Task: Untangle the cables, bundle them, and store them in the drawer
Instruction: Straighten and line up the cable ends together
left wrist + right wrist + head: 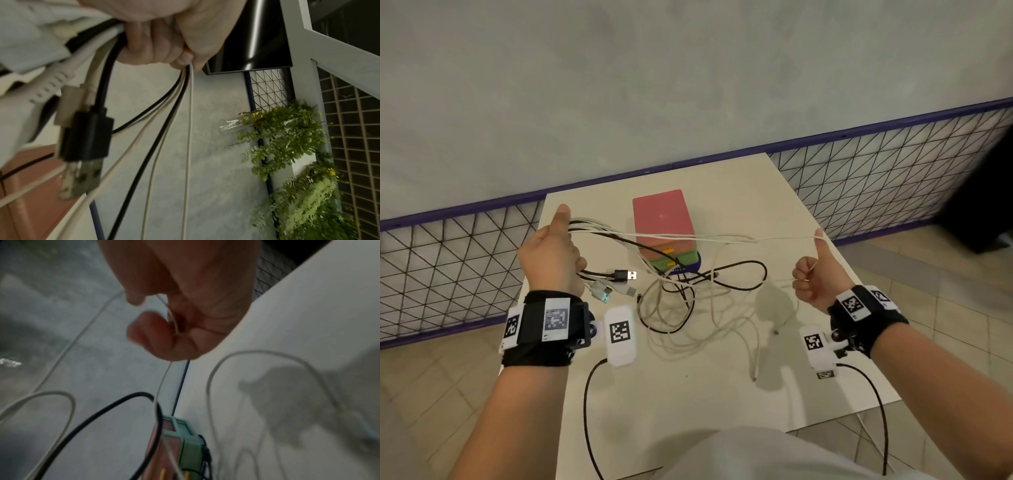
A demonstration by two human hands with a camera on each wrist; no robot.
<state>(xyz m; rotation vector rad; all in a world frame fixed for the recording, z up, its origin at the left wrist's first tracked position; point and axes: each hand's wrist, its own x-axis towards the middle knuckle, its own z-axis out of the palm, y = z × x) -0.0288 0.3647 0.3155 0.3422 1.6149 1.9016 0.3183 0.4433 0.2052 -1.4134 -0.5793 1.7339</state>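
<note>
My left hand [549, 255] is raised over the left side of the worktop [722, 394], thumb up, its fingers [148, 48] curled tight round a bunch of black and white cables [674, 294]. Several plug ends stick out below that fist, among them a black USB plug [624, 275]. My right hand [815, 277] is up near the worktop's right edge, thumb also up, fingers [156, 337] closed on a single thin white cable [774, 240] that runs taut across from the left fist and passes over my right thumb. The rest of the cables hang down from my left hand and lie in loose, crossed loops on the worktop between my hands. Behind the loops stands a small drawer unit [662, 222], pink on top with green and blue below, its drawers closed.
</note>
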